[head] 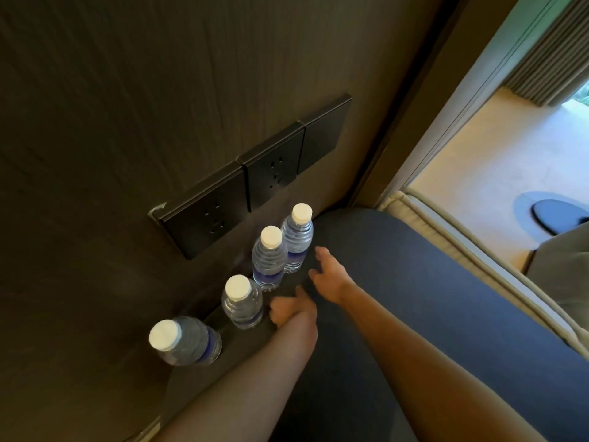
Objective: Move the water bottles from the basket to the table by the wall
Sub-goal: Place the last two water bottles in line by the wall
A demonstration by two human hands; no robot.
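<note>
Several clear water bottles with white caps and blue labels stand in a row along the wall on a dark round table [414, 298]. The nearest bottle [186, 341] is at the left, another [242, 303] beside it, a third [269, 260] further on, and the farthest [297, 239] at the back. My left hand [291, 309] hovers just right of the second bottle, fingers loosely curled, holding nothing. My right hand [328, 272] is spread just right of the third bottle and holds nothing. No basket is in view.
A dark wooden wall with a row of black socket plates [251, 178] rises right behind the bottles. To the right lie a cream cushioned edge [446, 231], a pale floor and a dark oval object [557, 215].
</note>
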